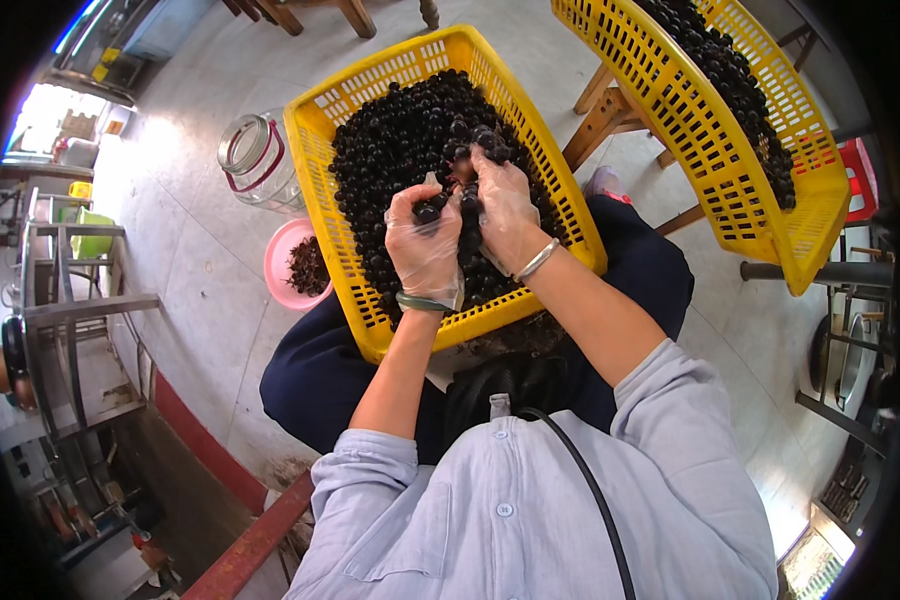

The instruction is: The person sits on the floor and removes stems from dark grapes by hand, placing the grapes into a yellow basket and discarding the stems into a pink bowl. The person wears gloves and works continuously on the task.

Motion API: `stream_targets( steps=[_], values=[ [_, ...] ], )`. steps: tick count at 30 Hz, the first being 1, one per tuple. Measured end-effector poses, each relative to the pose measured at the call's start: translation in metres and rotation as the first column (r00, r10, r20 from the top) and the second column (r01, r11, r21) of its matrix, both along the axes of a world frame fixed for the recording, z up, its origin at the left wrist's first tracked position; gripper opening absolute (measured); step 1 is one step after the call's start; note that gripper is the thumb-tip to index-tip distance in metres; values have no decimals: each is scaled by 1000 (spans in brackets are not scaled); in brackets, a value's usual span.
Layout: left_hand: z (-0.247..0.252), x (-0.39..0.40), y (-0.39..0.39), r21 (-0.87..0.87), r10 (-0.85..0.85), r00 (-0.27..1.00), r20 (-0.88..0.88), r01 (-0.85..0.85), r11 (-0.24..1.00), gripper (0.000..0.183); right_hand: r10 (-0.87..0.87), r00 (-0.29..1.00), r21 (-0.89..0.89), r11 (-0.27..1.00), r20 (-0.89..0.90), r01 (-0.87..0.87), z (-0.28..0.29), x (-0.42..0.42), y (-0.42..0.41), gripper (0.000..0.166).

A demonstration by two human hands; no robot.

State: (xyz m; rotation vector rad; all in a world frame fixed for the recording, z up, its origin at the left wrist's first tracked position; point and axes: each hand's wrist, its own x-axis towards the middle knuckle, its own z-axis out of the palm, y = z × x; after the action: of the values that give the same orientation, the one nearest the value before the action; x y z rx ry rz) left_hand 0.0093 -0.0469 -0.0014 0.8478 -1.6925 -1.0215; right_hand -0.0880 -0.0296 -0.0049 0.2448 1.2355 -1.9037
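Observation:
A yellow plastic basket (480, 326) with slotted walls stands before me, filled with dark grapes (390, 142). Over it, both my hands wear clear plastic gloves. My right hand (504, 199) grips a bunch of dark grapes (489, 142), with some of the berries showing past its fingertips. Close beside it, my left hand (424, 240) is curled around a few loose dark grapes (426, 212), its fingertips near the bunch's stem. More berries hang between the two hands. Fingers and gloves hide part of the stem.
Left of the basket are a glass jar (251, 161) and a pink bowl (289, 296) holding brown stems (309, 268). A second yellow basket (720, 180) of grapes rests at the upper right, near a wooden stool (607, 120). Metal shelving (60, 300) stands at far left.

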Motion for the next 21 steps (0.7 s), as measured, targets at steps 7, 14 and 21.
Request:
stream_targets(
  steps=[7, 14, 21],
  values=[
    [-3, 6, -4, -72, 67, 997, 42, -64, 995, 20, 9, 999, 137, 991, -48, -2, 0, 4, -5, 17],
    [-9, 24, -20, -55, -55, 952, 300, 75, 996, 21, -74, 994, -22, 997, 84, 76, -8, -19, -10, 17],
    [8, 23, -15, 381, -254, 967, 12, 231, 895, 34, 135, 982, -223, 969, 130, -103, -10, -16, -9, 11]
  ],
)
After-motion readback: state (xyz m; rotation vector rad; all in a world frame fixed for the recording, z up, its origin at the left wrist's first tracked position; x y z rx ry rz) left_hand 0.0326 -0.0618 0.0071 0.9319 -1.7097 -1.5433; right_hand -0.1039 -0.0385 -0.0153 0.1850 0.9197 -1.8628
